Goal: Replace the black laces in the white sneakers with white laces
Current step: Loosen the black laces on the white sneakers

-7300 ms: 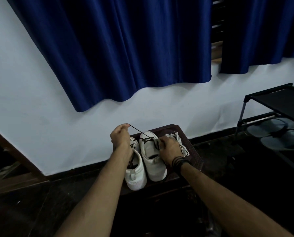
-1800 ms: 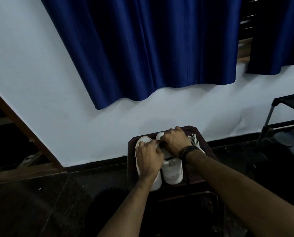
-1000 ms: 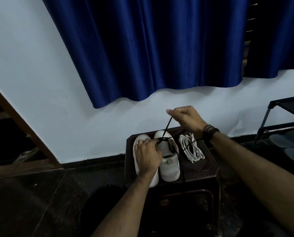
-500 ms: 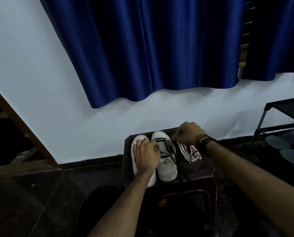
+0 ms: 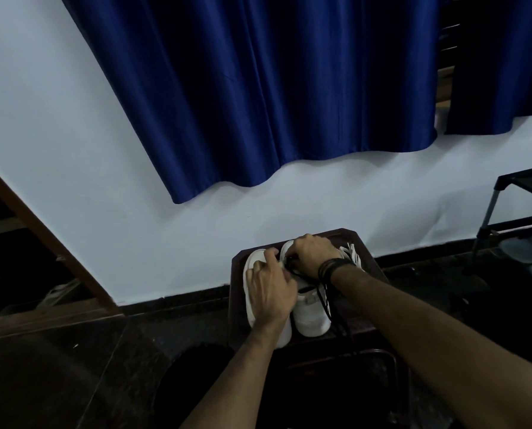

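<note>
- Sneakers: your white pair stands side by side, toes toward the wall, on a dark wooden stool (image 5: 371, 267) at about 5 o'clock in the head view; the left sneaker (image 5: 252, 274) is mostly under your left hand, and the right sneaker (image 5: 309, 317) shows its heel end.
- Your left hand (image 5: 271, 292) lies palm down over the left sneaker, its fingers loosely bent and reaching to 1 o'clock toward the eyelets of the right sneaker; whether the fingertips pinch anything, you cannot tell from this view.
- Your right hand (image 5: 312, 253) sits curled over the front of the right sneaker, knuckles up, fingers bent down at the black lace (image 5: 322, 297); the grip itself is hidden under the hand.
- Loose black lace runs from under your right hand back along the right sneaker toward 6 o'clock and trails over the stool's near edge.
- White laces (image 5: 353, 253) lie in a bundle on the stool just at 3 o'clock of your right wrist, partly covered by it.
- Both sneakers' heels sit near the stool's near edge; the far edge is near the white wall (image 5: 73, 150).
- A blue curtain (image 5: 274, 88) hangs above at 12 o'clock, well apart from your hands.
- A shoe rack (image 5: 524, 212) stands at 3 o'clock, apart from the stool, with dark floor between.
- Both forearms come in from 6 o'clock, and dark bands (image 5: 329, 267) circle the right wrist.
</note>
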The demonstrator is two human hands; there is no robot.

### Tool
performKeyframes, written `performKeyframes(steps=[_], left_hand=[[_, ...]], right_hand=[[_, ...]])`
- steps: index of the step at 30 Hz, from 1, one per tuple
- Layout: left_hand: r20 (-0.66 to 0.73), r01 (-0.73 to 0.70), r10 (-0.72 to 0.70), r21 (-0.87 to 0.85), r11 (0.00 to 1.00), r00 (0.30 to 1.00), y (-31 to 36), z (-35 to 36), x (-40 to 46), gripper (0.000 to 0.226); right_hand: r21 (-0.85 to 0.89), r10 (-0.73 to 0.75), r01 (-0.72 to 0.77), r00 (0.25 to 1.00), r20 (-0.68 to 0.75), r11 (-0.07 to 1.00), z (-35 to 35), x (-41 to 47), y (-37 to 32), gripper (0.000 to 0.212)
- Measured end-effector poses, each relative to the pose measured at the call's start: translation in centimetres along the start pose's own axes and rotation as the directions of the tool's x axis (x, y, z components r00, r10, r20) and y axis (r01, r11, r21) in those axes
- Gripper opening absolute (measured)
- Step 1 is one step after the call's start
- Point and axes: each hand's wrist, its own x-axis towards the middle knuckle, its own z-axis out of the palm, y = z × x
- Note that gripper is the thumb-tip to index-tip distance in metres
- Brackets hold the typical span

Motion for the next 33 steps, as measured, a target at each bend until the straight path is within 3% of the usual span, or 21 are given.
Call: performKeyframes(steps=[7, 17, 22, 28, 33], left_hand=[[-0.005, -0.004, 0.004, -0.002, 1.000, 1.000, 0.0, 0.1, 0.0, 0.041], [-0.029, -0.004, 0.003, -0.024, 1.000, 1.000, -0.2, 0.5, 0.0, 0.034], [-0.117, -0.004, -0.009, -0.113, 0.994, 0.993, 0.3, 0.1, -0.4, 0.021], [-0.163, -0.005, -0.022, -0.165, 0.986, 0.986, 0.0, 0.3, -0.3, 0.023], [-0.163, -0.013, -0.019, -0.191, 0.981, 0.986, -0.3, 0.5, -0.1, 0.022]], right_hand=[[-0.139, -0.065, 0.052, 0.994, -0.092, 0.989, 1.5, 0.5, -0.3, 0.027], [0.137, 0.069, -0.056, 0.993, -0.095, 0.989, 1.8, 0.4, 0.6, 0.024], [0.013, -0.142, 0.142, 0.987, 0.078, 0.990, 0.8, 1.3, 0.9, 0.030], [-0.129, -0.228, 0.283, 0.917, 0.328, 0.950, -1.4, 3.9, 1.0, 0.034], [-0.236, -0.308, 0.414, 0.872, 0.381, 0.879, -1.7, 4.5, 0.9, 0.035]])
